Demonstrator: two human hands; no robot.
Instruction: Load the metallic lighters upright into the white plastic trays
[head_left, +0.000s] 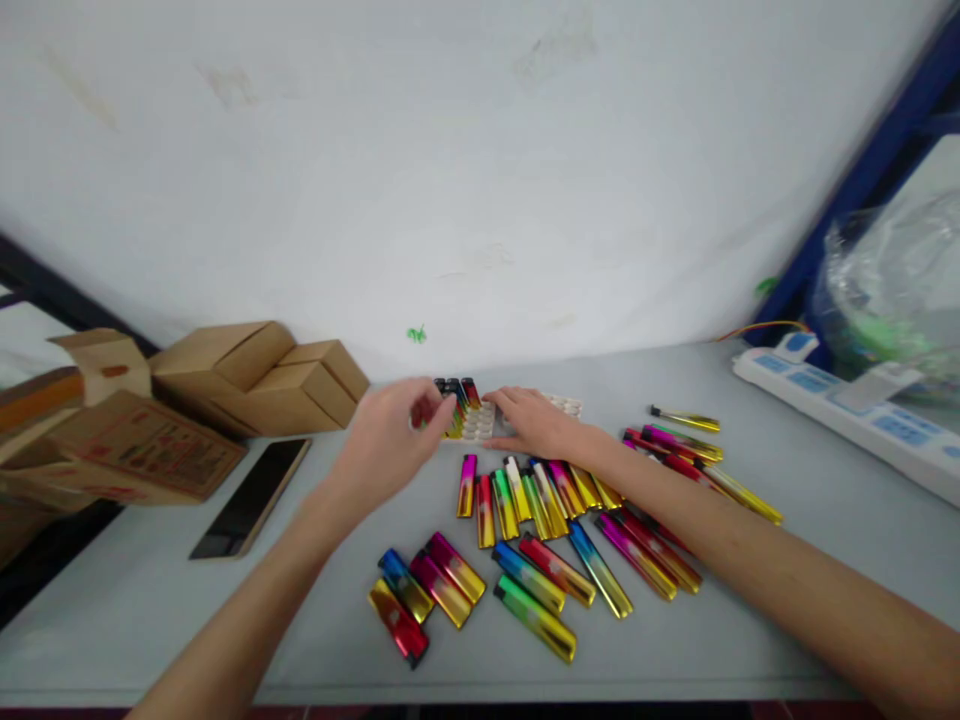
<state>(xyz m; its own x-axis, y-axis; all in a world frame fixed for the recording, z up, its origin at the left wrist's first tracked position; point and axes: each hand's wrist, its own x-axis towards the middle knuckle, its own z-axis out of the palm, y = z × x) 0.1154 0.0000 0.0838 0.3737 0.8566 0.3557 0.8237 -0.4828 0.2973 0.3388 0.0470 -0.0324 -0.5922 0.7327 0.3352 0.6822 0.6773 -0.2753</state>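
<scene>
A pale tray with rows of round-looking slots [478, 424] lies near the wall, with several upright lighters [470, 392] standing in its left part. My left hand [394, 430] is at the tray's left end, its fingers curled in towards the thumb. Whether a lighter sits between those fingers is hidden. Across the tray's right part rests my right hand [536, 425], thumb and fingers stretched apart, touching the tray. Just in front lie several metallic two-tone lighters [516, 490] in a row. Closer to me is a small group of loose lighters [427, 585].
Cardboard boxes [247, 375] stand at the back left, with an opened printed box [124, 450] beside them. A dark phone [251, 500] lies in front. More lighters [705, 465] lie under and beyond my right forearm. A white power strip [855, 400] runs along the right.
</scene>
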